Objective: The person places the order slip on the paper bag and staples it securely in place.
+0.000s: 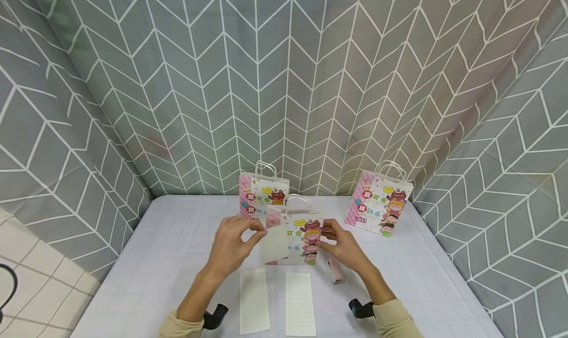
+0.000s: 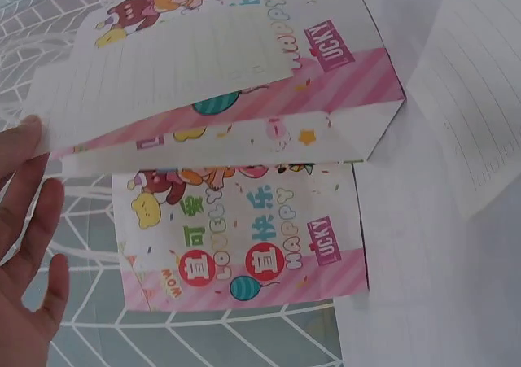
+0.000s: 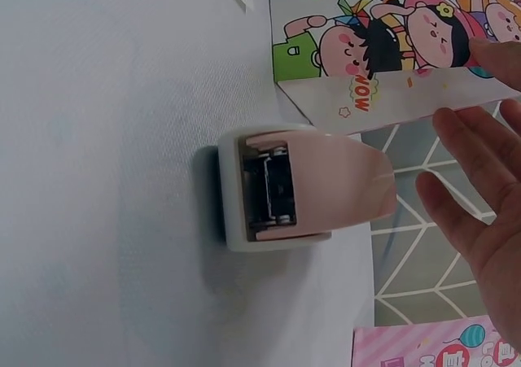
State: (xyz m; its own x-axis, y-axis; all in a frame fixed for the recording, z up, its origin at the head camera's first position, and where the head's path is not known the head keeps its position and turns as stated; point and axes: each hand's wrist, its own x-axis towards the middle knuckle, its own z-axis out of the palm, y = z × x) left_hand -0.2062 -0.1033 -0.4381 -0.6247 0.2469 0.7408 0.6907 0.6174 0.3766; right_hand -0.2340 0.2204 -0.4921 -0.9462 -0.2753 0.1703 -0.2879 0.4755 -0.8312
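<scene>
In the middle of the table a white and pink paper gift bag (image 1: 296, 254) with cartoon figures stands upright, its white handles raised. My left hand (image 1: 234, 244) pinches the upper left corner of a lined paper sheet (image 2: 163, 78) between thumb and fingers. That sheet lies over the left part of the bag's front. At the bag's right edge, my right hand (image 1: 343, 246) grips it, thumb on the front and fingers at the side panel (image 3: 383, 98). A small pink and white device (image 3: 326, 180) with a dark metal mechanism sits just below the right hand.
Behind the middle bag stands a matching gift bag (image 1: 266, 187), partly covered. Another matching bag (image 1: 377, 202) leans at the back right. Two lined paper strips, a left one (image 1: 254, 301) and a right one (image 1: 300, 303), lie at the front. A patterned curtain (image 1: 284, 81) closes off the back.
</scene>
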